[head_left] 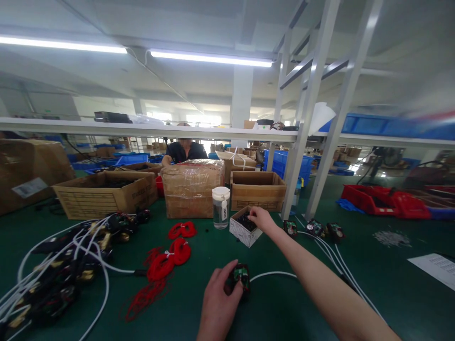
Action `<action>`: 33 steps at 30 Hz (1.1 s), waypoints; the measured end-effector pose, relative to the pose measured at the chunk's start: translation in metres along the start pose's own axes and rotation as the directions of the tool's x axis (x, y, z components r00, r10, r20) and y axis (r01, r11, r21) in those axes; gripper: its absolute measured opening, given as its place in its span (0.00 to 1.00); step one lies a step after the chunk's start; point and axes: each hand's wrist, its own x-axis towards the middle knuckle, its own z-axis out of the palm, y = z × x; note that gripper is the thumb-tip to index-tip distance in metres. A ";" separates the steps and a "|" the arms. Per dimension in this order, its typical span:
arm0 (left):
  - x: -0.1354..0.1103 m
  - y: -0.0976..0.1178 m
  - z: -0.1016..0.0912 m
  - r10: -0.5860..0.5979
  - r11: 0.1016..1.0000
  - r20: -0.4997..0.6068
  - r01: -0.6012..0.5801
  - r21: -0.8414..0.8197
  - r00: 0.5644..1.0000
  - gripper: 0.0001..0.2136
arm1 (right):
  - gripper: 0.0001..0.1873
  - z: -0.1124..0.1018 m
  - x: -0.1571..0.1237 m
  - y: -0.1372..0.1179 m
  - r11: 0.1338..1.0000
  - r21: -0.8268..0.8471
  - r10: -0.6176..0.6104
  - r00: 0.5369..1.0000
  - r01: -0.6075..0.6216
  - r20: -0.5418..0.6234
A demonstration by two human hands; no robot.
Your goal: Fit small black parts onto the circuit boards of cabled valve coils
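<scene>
My left hand is closed round the sides of a small black housing with a green circuit board showing on top, resting on the green table. A white cable runs from that housing to the right, passing under my right forearm. Farther forward, my right hand reaches into a small white cardboard box of small black parts. Its fingertips are pinched together among the parts; what sits between them is too small to make out. Right of the box lie several similar housings with white cables.
Bundles of red wire and a heap of cabled black units lie left. A clear jar, cardboard boxes and a metal shelf post stand ahead. Red bins are at right. A person sits beyond the boxes.
</scene>
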 end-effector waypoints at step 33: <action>-0.001 -0.014 0.009 0.041 0.991 -0.003 -0.041 -0.125 0.999 0.24 | 0.16 -0.005 -0.187 -0.037 -0.381 0.910 -0.027 0.986 -0.164 0.166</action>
